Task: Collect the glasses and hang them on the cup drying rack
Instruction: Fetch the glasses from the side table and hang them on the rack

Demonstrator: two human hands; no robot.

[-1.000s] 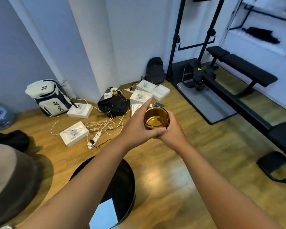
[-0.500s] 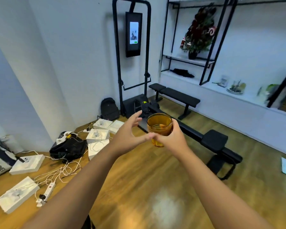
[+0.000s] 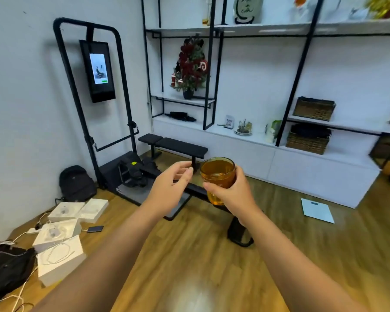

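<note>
Wooden floor (image 3: 189, 255) fills the room, with white walls and black shelves (image 3: 297, 30) at the back. A black workout bench (image 3: 173, 144) stands by the wall, and white boxes (image 3: 59, 262) with cords lie on the floor to the left. No cup drying rack shows here, so it must be somewhere else.

The right hand (image 3: 231, 192) grips an amber glass (image 3: 217, 176) and holds it up in the air, in front of the body. Its fingers curl round the side of the glass, low down. The glass stands upright with its mouth up. I cannot tell if anything is inside it.

The left hand (image 3: 169, 188) is just beside the glass and does not touch it. Its fingers are loose and hold nothing.

The job now seems to be to carry the glass to the rack. To do it well, keep a firm grip and keep the glass level. Watch the floor, because the cords and boxes could trip a foot. The free hand can stay close to catch the glass if it slips. At the rack, the glass will most likely need to be turned mouth down.
</note>
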